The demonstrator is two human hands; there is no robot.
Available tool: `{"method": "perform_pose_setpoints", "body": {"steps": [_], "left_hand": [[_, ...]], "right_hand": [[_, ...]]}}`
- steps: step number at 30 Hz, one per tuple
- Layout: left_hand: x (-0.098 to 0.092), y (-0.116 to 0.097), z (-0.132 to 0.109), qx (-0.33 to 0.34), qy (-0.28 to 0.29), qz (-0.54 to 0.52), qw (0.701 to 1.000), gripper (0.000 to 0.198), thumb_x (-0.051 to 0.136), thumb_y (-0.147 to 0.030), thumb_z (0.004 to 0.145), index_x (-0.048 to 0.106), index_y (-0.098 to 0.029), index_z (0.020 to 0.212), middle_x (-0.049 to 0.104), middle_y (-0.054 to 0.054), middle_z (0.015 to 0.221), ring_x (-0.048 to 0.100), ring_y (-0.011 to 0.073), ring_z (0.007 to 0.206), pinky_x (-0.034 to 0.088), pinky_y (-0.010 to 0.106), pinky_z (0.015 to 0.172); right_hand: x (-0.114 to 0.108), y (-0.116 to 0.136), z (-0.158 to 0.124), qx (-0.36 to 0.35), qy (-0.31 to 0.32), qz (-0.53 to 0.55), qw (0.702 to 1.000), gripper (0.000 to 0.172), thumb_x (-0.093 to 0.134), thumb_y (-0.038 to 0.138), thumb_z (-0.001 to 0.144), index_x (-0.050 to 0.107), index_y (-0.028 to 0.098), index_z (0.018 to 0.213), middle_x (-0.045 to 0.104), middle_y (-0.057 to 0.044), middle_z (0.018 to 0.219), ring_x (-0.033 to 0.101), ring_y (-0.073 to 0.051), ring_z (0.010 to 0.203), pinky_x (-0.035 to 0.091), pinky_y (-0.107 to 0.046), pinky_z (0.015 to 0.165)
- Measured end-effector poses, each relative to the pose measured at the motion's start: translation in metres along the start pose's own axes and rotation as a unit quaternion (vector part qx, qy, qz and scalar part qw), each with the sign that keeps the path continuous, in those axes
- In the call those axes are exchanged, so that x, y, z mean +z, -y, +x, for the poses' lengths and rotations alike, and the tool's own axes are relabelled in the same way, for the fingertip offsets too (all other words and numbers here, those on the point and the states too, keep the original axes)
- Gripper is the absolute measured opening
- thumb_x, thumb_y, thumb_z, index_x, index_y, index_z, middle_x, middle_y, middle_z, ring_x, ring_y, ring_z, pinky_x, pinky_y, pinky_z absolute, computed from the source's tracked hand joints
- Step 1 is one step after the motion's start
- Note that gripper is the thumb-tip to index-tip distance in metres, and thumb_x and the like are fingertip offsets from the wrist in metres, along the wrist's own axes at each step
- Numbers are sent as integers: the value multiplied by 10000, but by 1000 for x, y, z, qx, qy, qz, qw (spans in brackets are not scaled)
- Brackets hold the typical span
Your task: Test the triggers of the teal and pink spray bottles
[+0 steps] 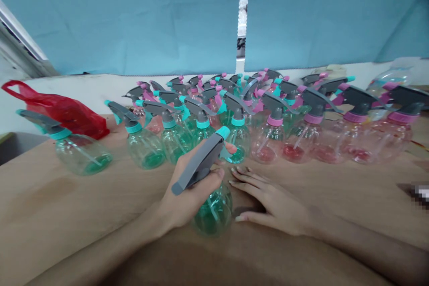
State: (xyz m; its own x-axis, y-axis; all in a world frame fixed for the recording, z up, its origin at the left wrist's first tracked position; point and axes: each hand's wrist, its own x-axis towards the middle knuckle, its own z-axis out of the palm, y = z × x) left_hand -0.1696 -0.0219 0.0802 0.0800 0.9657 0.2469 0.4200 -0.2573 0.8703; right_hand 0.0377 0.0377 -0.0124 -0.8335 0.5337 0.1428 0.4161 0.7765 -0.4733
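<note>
My left hand [187, 196] is wrapped round the neck of a green spray bottle [214, 212] with a grey trigger head and teal nozzle [201, 161]; the forefinger lies over the trigger. The bottle stands on the brown table [67, 214] near its front. My right hand [268, 199] lies flat on the table just right of the bottle, fingers stretched out, holding nothing.
Behind the hands stand several spray bottles, green with teal collars [167, 138] toward the left and pink ones [301, 138] toward the right. One green bottle [77, 152] stands apart at the left. A red plastic bag [63, 109] lies at the far left. A blue sheet hangs behind.
</note>
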Motion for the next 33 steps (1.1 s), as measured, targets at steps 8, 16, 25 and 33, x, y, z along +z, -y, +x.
{"method": "perform_pose_setpoints", "body": {"steps": [8, 16, 25, 33], "left_hand": [[5, -9, 0, -2, -44, 37, 998, 343, 524, -282, 814, 568, -297, 1154, 592, -21, 757, 536, 160, 626, 438, 269, 593], [4, -7, 2, 15, -33, 57, 998, 348, 500, -290, 835, 556, -286, 1179, 570, -29, 710, 504, 152, 586, 417, 269, 569], [4, -7, 1, 7, -29, 49, 998, 358, 510, -286, 847, 546, -294, 1204, 588, -21, 766, 522, 149, 610, 433, 264, 592], [5, -7, 1, 0, -37, 39, 999, 345, 519, -291, 832, 561, -268, 1174, 601, -15, 734, 544, 157, 626, 442, 255, 571]], "right_hand": [[-4, 4, 1, 14, 22, -14, 1000, 754, 427, 675, 827, 386, 201, 1411, 286, -57, 1514, 229, -241, 1400, 224, -459, 1140], [-3, 3, 1, 12, 17, -1, 1000, 734, 454, 658, 825, 400, 208, 1403, 294, -60, 1512, 230, -245, 1400, 223, -461, 1139], [-2, 1, -1, -1, 2, 5, 1000, 718, 479, 633, 828, 394, 215, 1406, 309, -65, 1504, 251, -262, 1392, 243, -483, 1128], [-3, 3, 0, 4, 11, -1, 1000, 739, 458, 650, 829, 391, 196, 1408, 309, -72, 1505, 237, -259, 1396, 230, -478, 1135]]}}
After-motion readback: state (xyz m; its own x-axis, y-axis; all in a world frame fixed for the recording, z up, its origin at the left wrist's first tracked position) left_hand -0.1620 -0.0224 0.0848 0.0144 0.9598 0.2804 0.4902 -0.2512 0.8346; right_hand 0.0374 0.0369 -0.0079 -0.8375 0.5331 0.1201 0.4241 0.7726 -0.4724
